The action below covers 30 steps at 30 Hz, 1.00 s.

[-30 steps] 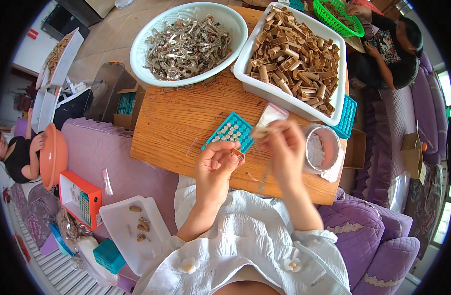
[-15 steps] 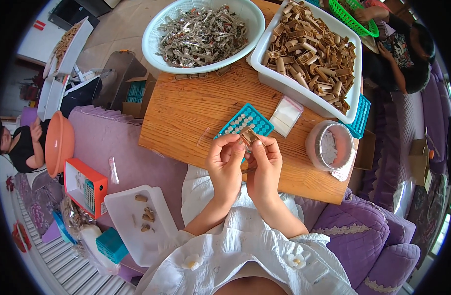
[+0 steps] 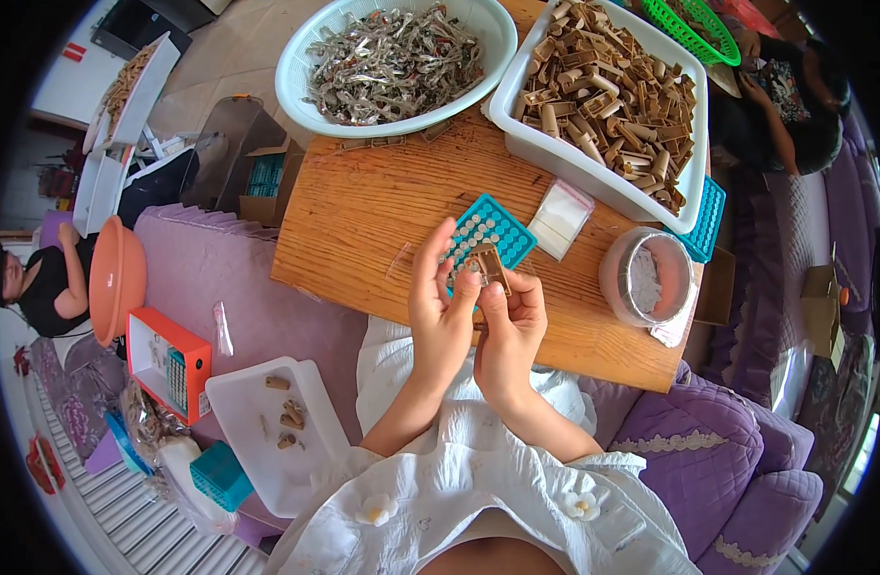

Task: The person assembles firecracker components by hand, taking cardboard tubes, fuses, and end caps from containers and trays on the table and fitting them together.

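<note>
Between both hands, over the table's near edge, is a small brown plastic casing (image 3: 492, 264) with a hollow side and a clear piece at its left. My right hand (image 3: 513, 335) pinches the casing between thumb and fingers. My left hand (image 3: 438, 311) has its thumb against the casing's left side, its index finger stretched upward. Just beyond the fingers lies a teal tray (image 3: 510, 232) of round slots, many holding small silvery discs. A stack of clear plastic sleeves (image 3: 562, 220) lies right of that tray.
A white bin (image 3: 601, 197) of brown casings and a pale blue basket (image 3: 296, 96) of wired, clear-wrapped parts stand at the back. A clear tub (image 3: 614, 278) sits at the table's right. At left is a white tray (image 3: 248, 422) with a few casings. Two other people sit nearby.
The brown casing has turned more upright in my fingers. My left index finger has lifted and straightened away from it, while my right hand keeps its pinch.
</note>
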{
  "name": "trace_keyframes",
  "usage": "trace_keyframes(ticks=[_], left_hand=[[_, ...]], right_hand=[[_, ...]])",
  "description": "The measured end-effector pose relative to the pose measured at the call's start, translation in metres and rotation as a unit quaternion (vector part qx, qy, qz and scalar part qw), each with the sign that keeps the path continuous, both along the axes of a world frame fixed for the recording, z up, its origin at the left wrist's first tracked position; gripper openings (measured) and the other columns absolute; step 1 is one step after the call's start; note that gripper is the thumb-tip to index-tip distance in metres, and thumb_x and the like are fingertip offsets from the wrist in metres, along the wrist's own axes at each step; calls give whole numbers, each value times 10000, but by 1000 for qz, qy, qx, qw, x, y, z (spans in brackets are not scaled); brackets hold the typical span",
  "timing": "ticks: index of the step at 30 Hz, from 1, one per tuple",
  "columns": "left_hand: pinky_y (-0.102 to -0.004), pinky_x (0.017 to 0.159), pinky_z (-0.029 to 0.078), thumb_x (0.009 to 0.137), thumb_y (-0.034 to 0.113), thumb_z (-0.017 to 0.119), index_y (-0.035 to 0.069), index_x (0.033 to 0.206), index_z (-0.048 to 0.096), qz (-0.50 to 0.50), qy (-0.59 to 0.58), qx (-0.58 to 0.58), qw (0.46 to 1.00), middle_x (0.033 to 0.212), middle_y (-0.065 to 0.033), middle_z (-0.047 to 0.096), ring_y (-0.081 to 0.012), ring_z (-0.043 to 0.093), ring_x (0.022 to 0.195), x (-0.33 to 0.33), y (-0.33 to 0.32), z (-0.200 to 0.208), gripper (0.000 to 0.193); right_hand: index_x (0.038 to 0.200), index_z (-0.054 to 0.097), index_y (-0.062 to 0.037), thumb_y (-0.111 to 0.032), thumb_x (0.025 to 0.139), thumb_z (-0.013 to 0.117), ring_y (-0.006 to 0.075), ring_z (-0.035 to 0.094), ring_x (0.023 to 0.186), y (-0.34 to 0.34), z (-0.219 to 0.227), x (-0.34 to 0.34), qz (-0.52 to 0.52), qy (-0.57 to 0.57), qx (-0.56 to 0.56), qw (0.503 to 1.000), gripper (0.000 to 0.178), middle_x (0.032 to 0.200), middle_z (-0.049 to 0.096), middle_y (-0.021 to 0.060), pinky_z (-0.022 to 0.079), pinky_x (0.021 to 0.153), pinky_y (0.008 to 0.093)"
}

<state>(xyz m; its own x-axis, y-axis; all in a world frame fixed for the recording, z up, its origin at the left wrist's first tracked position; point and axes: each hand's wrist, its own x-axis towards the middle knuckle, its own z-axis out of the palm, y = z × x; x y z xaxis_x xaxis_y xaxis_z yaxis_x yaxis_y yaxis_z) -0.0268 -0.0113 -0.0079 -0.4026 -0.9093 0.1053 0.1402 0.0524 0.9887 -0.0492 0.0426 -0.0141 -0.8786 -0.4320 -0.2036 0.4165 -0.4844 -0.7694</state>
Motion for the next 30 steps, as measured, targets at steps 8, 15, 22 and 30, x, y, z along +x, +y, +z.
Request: trace_keyframes(ticks=[8,15,22,30], left_hand=[[-306,905,383,881,238,459,-31,1163,456,-266,115,164,943,1127,-147,517,-207,484,1070,17,-13,-3,390],[-310,888,401,821,344,531,-44,1135,476,-286,131,130,940,1087,-143,543,-209,502,1047,23,-22,-7,502],[-307,867,414,819,333,538,-48,1102,497,-302,130,88,940,1054,-132,557,-199,521,1013,26,-25,-7,476],[-279,816,437,848,247,523,-28,1017,537,-294,124,93,943,998,-119,582,-178,548,944,30,-29,-10,323]], right_hand=[[934,483,6,-12,829,518,83,551,796,3,6,-1,53,41,9,998,113,923,588,81,454,691,210],[910,488,7,-14,828,522,76,550,780,0,10,0,67,44,13,997,90,894,591,76,453,662,202],[862,480,-4,-37,831,531,53,533,732,0,10,2,93,59,26,994,68,841,586,49,439,636,183],[877,468,-9,-52,833,532,47,514,707,0,12,0,132,13,11,991,89,822,572,34,434,616,185]])
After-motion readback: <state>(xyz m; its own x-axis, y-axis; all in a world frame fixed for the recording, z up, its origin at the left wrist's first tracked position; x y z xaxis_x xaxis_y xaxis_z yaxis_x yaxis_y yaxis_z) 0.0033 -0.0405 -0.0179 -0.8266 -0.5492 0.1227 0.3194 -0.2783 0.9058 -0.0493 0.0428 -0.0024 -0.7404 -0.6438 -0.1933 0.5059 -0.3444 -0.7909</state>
